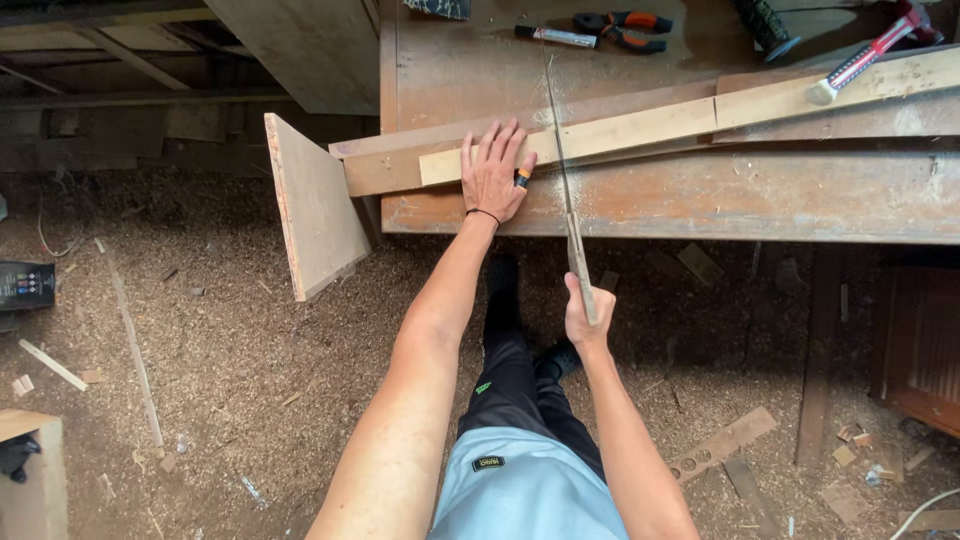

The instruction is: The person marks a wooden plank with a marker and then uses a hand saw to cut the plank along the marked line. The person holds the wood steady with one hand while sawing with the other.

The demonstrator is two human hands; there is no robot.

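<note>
Wooden strip [640, 128], one saw [566, 190], two hands

Single head-mounted view, looking steeply down and forward over the wearer's own arms and legs; workbench [700, 200] edge fills the upper frame at arm's length, sawdust-covered floor [230, 380] lies farther below.

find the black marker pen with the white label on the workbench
In the head view the black marker pen lies at the far edge of the brown wooden workbench, just left of the orange-handled pliers, beyond the saw blade.
</note>
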